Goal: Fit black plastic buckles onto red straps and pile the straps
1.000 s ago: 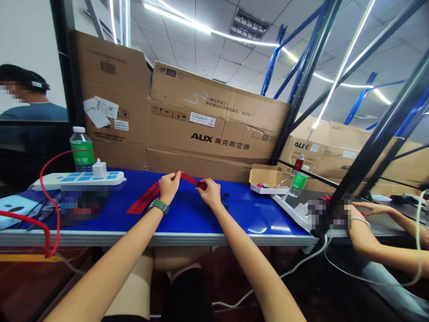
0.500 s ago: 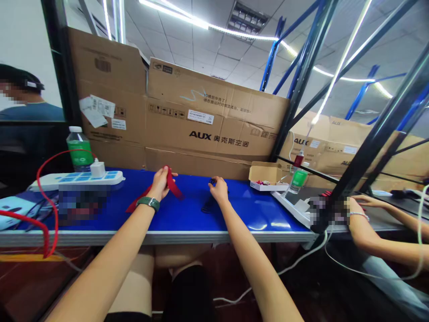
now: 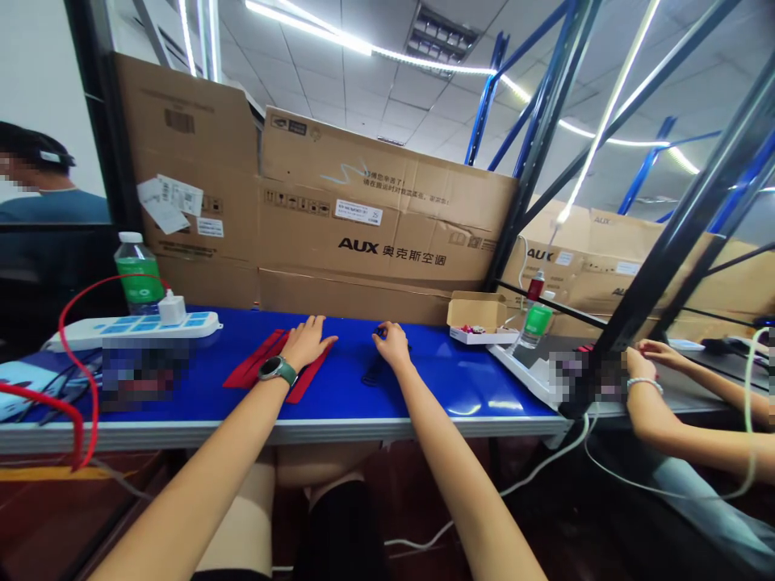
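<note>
My left hand (image 3: 307,340), with a watch on its wrist, lies flat with fingers stretched out on a folded red strap (image 3: 254,368) on the blue table (image 3: 339,395). My right hand (image 3: 392,343) rests a little to the right with fingers curled over a small black strap piece (image 3: 370,374) that lies on the table.
A white power strip (image 3: 130,327) with a charger and a green-labelled bottle (image 3: 136,273) stand at the left, with a red cable (image 3: 76,355) looping off the edge. A small open cardboard box (image 3: 478,319) sits at the right. Large cartons line the back. Another person's hands (image 3: 651,355) work at the right.
My left hand lowered the red strap from mid-air and pressed it flat on the table. My right hand let go of the strap and came down on the black piece.
</note>
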`<state>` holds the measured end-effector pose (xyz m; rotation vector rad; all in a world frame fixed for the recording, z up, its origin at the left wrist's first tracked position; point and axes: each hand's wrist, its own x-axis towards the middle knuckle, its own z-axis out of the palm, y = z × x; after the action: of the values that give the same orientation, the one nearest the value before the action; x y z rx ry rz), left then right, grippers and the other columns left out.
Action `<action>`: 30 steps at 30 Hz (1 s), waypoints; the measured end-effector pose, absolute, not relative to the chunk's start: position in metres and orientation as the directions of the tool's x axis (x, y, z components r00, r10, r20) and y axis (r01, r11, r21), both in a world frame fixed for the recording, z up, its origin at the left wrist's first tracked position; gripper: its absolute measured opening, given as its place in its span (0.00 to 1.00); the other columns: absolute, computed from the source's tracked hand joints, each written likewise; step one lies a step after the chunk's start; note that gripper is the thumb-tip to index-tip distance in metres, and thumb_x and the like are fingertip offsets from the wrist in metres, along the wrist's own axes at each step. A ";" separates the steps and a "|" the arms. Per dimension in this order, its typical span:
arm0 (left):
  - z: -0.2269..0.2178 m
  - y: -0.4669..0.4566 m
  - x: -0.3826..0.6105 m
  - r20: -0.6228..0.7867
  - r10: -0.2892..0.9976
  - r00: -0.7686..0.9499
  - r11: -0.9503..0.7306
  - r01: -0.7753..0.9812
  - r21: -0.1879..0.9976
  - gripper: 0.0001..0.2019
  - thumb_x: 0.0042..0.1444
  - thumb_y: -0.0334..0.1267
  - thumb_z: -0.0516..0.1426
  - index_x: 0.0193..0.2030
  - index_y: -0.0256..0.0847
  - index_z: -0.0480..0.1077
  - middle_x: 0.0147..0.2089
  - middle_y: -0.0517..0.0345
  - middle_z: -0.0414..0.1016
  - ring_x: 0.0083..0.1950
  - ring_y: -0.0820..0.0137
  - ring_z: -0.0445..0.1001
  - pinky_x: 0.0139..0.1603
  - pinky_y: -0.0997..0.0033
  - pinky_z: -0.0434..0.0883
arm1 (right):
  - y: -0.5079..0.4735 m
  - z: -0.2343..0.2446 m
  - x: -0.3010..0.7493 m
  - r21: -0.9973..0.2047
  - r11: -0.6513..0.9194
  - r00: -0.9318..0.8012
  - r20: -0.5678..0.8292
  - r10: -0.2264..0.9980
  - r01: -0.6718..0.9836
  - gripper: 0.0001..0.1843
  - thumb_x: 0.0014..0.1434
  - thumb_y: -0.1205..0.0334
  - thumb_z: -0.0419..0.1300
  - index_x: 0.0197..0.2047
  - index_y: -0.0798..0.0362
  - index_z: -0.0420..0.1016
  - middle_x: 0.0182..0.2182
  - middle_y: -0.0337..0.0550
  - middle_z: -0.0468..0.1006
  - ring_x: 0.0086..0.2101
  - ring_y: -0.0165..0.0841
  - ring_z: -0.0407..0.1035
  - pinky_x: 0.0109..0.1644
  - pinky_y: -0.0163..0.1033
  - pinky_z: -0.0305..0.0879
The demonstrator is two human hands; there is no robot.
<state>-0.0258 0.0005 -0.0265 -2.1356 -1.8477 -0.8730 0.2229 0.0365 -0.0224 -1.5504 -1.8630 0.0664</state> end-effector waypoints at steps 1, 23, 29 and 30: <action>-0.027 -0.002 -0.025 0.541 0.839 0.066 -0.189 0.966 0.175 0.26 0.64 0.51 0.53 0.64 0.39 0.65 0.59 0.38 0.72 0.57 0.51 0.72 0.56 0.56 0.66 | 0.035 -0.022 0.223 -0.449 0.271 -0.034 0.468 0.883 0.852 0.17 0.61 0.57 0.61 0.53 0.50 0.74 0.48 0.48 0.74 0.48 0.40 0.69 0.50 0.41 0.65; -0.063 0.021 -0.060 0.237 0.961 0.140 -0.230 0.882 0.411 0.25 0.60 0.49 0.49 0.62 0.51 0.69 0.70 0.46 0.64 0.71 0.52 0.61 0.57 0.34 0.65 | 0.022 -0.031 0.227 -0.299 0.058 -0.057 0.013 0.998 0.952 0.45 0.59 0.25 0.43 0.73 0.38 0.53 0.75 0.47 0.40 0.71 0.58 0.30 0.63 0.77 0.29; -0.045 0.019 -0.049 0.340 0.939 0.059 -0.161 0.946 0.282 0.25 0.63 0.49 0.47 0.65 0.54 0.66 0.72 0.46 0.60 0.71 0.50 0.61 0.59 0.35 0.63 | 0.028 -0.037 0.223 -0.294 0.160 -0.137 0.095 0.986 0.942 0.37 0.68 0.34 0.38 0.72 0.43 0.55 0.73 0.48 0.47 0.72 0.46 0.37 0.68 0.71 0.30; -0.039 0.017 -0.039 0.313 0.948 0.057 -0.140 0.958 0.250 0.26 0.65 0.49 0.46 0.68 0.54 0.63 0.75 0.46 0.55 0.73 0.52 0.57 0.62 0.36 0.60 | 0.029 -0.035 0.222 -0.307 0.183 -0.153 0.121 0.981 0.934 0.35 0.70 0.37 0.37 0.71 0.43 0.57 0.73 0.48 0.50 0.71 0.45 0.40 0.69 0.69 0.32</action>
<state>-0.0392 0.0171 -0.0389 -2.2657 -2.0444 -0.6363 0.2223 0.0291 -0.0355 -1.8247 -2.1724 0.2290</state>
